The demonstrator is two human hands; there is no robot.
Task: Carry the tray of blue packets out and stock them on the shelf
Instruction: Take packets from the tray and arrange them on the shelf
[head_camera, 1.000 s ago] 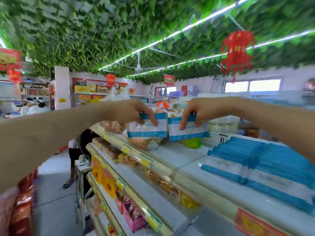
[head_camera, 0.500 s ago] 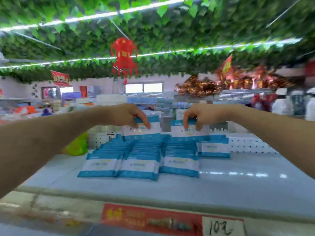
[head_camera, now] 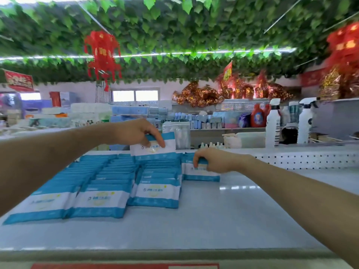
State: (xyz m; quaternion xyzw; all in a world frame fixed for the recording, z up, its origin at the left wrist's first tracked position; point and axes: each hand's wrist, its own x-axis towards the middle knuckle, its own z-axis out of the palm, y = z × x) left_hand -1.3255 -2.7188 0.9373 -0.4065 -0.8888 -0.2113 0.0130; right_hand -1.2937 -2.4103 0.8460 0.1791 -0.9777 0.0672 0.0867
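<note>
Three overlapping rows of blue-and-white packets point(head_camera: 108, 183) lie flat on the grey top shelf point(head_camera: 194, 226). My left hand point(head_camera: 139, 132) holds one packet point(head_camera: 155, 148) upright by its top edge, above the far end of the third row. My right hand point(head_camera: 211, 160) grips another packet point(head_camera: 200, 172) and has it down on the shelf, on a short fourth stack right of the rows. No tray is in view.
A white perforated back panel point(head_camera: 303, 161) runs along the shelf's far right. Spray bottles point(head_camera: 273, 123) and a clear bag point(head_camera: 177, 134) stand behind it. A red price strip point(head_camera: 124, 265) lines the shelf's front edge. Lanterns and leaf garlands hang overhead.
My view swung from the aisle to face the shelf. My right hand came down with its packet onto the right-hand stack. My left hand stayed raised with its packet.
</note>
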